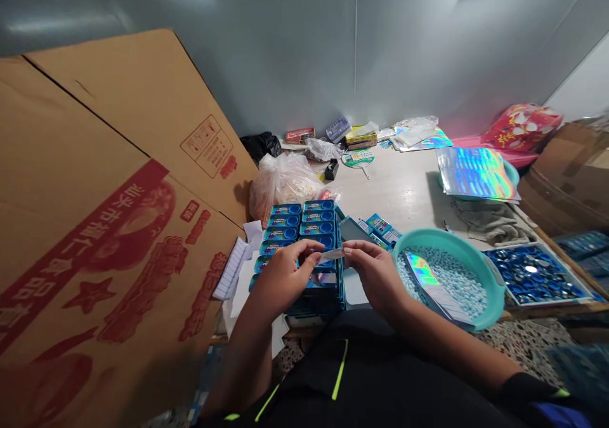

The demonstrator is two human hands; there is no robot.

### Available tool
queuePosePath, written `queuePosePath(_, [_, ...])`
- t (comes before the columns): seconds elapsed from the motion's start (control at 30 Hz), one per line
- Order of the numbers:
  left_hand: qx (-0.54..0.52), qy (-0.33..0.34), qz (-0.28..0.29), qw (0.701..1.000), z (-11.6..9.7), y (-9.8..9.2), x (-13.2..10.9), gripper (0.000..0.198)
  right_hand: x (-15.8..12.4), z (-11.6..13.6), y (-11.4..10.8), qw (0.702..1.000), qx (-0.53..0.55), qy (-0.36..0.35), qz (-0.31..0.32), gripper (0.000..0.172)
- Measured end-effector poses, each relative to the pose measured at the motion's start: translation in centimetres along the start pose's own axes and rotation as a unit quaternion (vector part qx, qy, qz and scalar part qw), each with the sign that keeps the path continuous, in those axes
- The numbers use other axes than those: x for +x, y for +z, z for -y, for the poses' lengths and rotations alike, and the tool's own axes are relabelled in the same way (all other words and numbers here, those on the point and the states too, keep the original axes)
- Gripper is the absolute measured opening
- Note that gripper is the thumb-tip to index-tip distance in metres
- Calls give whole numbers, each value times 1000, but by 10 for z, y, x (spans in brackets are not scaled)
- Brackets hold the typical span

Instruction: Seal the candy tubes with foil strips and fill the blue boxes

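The left hand and right hand are each closed to a pinch on a narrow pale strip, gripped at opposite ends directly above rows of blue rectangular tins. Just right of the right hand stands a teal plastic basin containing pale blue pellets and a holographic foil sheet. Further right lies a tray of blue pieces. A large printed cardboard carton occupies the left side.
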State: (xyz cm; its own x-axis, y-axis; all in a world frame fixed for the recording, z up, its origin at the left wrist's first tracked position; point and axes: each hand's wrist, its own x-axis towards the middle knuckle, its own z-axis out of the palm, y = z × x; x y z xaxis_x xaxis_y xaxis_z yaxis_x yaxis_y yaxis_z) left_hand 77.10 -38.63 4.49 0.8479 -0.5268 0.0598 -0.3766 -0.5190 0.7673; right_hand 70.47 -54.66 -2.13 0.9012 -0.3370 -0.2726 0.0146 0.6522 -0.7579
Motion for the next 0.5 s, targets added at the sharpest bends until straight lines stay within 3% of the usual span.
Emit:
queuePosePath(0.23, [14, -96, 20, 995, 15, -1, 10, 32, -5, -12, -2, 999, 5, 6, -35, 26])
queuePosePath(0.5, [116, -80, 26, 990, 13, 0, 13, 29, -5, -16, -3, 998, 0, 32, -58, 34])
